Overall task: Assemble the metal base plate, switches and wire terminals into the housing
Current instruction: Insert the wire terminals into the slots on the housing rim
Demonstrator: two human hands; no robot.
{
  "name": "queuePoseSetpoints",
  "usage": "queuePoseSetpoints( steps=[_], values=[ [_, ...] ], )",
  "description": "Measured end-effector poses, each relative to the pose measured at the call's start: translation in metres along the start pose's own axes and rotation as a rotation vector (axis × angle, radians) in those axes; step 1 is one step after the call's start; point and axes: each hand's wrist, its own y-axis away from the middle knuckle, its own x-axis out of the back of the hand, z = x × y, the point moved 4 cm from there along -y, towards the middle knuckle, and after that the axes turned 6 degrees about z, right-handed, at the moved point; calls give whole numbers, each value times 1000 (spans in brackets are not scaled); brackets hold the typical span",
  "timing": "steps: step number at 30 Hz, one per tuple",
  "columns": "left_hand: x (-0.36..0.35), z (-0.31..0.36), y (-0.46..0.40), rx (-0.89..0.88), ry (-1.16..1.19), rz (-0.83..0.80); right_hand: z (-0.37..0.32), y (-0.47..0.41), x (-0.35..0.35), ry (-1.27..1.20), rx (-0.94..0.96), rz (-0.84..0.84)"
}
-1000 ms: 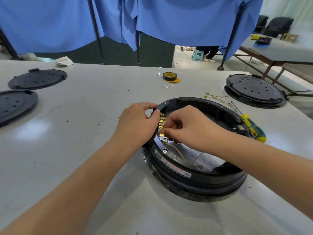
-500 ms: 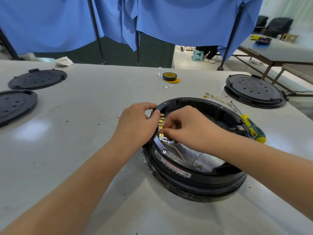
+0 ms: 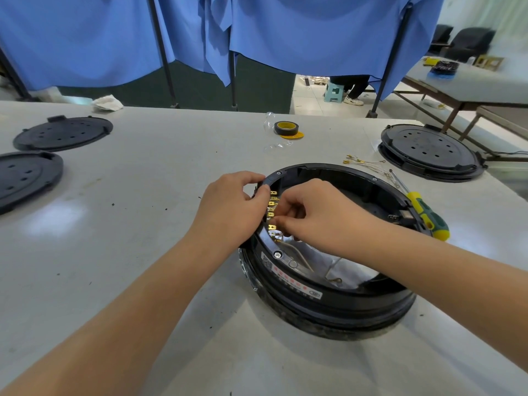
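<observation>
On the grey surface [image 3: 143,252], left hand [image 3: 228,210] grips the black housing [image 3: 328,298] rim; right hand [image 3: 320,212], fingers curled, pinches at the brass terminals [image 3: 272,212] inside.

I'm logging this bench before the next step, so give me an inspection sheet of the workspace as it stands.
Surface: grey table, with dark specks.
Job's things: round black housing; row of brass terminals on its inner left wall; loose wire leads beyond it.
Clutter: screwdriver, tape roll, white rag, three black discs, one at.
Grippers: left hand holds the housing rim; right hand pinches at the terminals, what it holds is hidden.
Cables: wires inside the housing.
Surroundings: blue curtain, second table, stool.
</observation>
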Motion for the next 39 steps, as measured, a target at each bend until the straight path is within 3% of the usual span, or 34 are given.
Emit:
queuePoseSetpoints(
  steps=[8,39],
  values=[
    [2,-1,0,15,25,-11,3,3,10,-29,-37,-35],
    [3,-1,0,22,43,-36,-3,0,14,114,208,-259]
  ],
)
